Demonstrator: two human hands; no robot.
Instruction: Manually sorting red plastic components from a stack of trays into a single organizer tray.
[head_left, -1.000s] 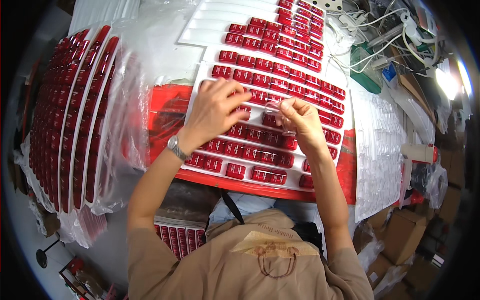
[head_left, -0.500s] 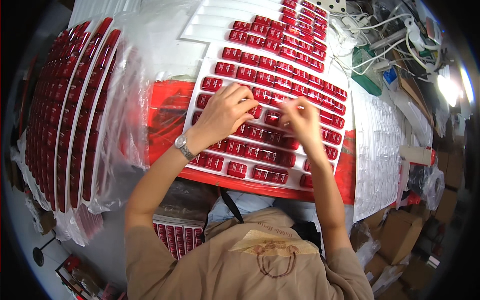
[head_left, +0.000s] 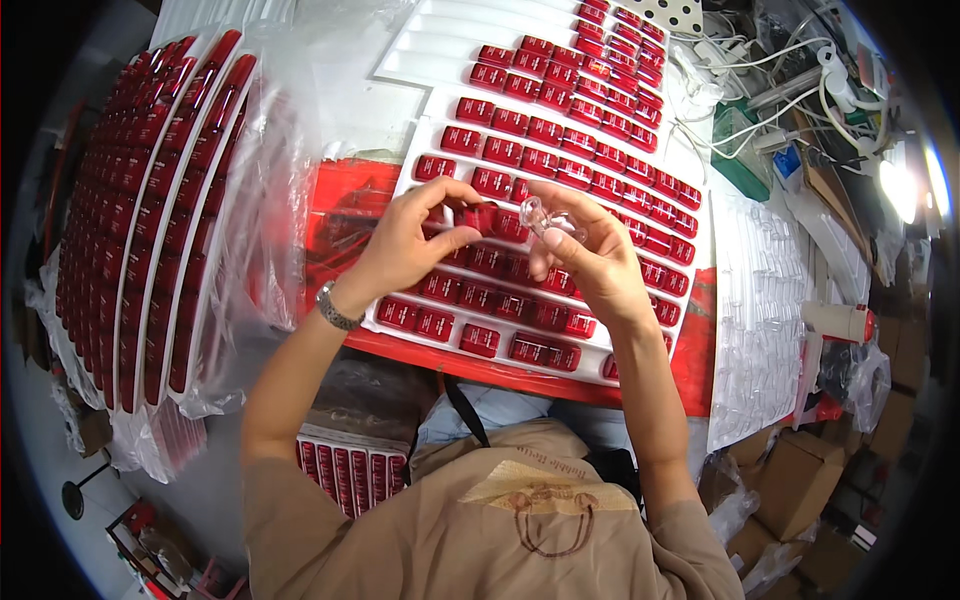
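Over the white tray, my left hand pinches a small glossy red bottle between thumb and fingers. Facing it, my right hand grips a clear plastic cap-like piece; its exact kind does not show. The two held things are close together, and I cannot tell whether they touch. Rows of small red bottles with pale lettering lie in the tray around and beneath my hands. Some slots along the near rows show bare white.
A second white tray of red bottles lies beyond. At left stand stacked trays of red bottles in clear film. A sheet of clear plastic pieces lies right. Tangled white cables sit far right, cardboard boxes below.
The right hand has turned, and the clear piece now shows in its fingers. The left hand has shifted slightly left and down, with the red bottle now visible in its grip. The view has shifted slightly.
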